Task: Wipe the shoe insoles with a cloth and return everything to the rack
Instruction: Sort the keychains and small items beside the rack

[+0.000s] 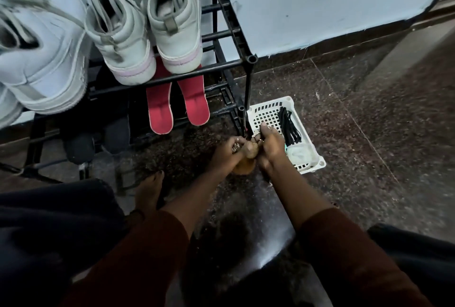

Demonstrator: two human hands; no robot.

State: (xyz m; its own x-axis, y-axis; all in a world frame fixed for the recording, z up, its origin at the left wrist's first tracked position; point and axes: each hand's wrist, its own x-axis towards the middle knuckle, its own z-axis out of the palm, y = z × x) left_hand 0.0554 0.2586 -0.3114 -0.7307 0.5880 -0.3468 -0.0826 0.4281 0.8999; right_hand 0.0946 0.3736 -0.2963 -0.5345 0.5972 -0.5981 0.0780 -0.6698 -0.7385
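A small brown cloth (247, 159) is bunched between both hands, low over the dark floor by the rack's front corner. My left hand (225, 150) grips its left side and my right hand (269, 146) grips its right side. Two red insoles (160, 109) (195, 104) lie side by side on the lower shelf of the black shoe rack (231, 43). A pair of white high-top shoes (123, 35) (174, 18) stands on the top shelf above them.
A white plastic basket (264, 112) on the floor right of the rack holds black laces (290, 127) and a clear wrapper. More white shoes (46, 55) fill the top shelf at left. Dark shoes (81, 144) sit low on the rack. My bare foot (149, 191) rests on the floor.
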